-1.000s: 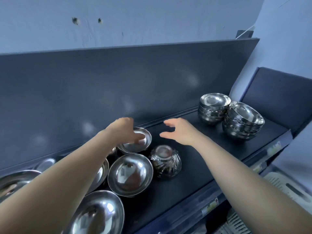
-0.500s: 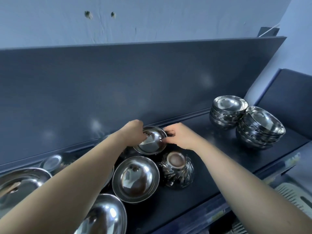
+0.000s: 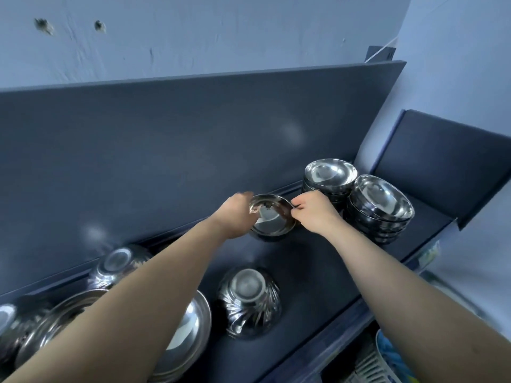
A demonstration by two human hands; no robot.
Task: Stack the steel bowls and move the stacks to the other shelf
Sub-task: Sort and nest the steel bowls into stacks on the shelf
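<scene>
A small steel bowl (image 3: 272, 219) is held between both hands above the dark shelf (image 3: 318, 266), tilted toward me. My left hand (image 3: 235, 214) grips its left rim and my right hand (image 3: 312, 211) pinches its right rim. Two stacks of steel bowls stand to the right: a back stack (image 3: 330, 174) and a nearer stack (image 3: 381, 205). An upside-down patterned bowl (image 3: 249, 302) sits near the shelf's front. Another upside-down bowl (image 3: 119, 266) lies at the back left, and a large bowl (image 3: 190, 327) is partly hidden under my left forearm.
A tall dark back panel (image 3: 193, 139) rises behind the shelf, and a second dark panel (image 3: 448, 158) stands at the right end. More steel bowls (image 3: 11, 327) crowd the far left. A pale plastic basket (image 3: 367, 366) shows below the shelf edge.
Both hands closed on the small bowl, lifted it off the shelf and carried it right, toward the two stacks. The view has shifted along with them.
</scene>
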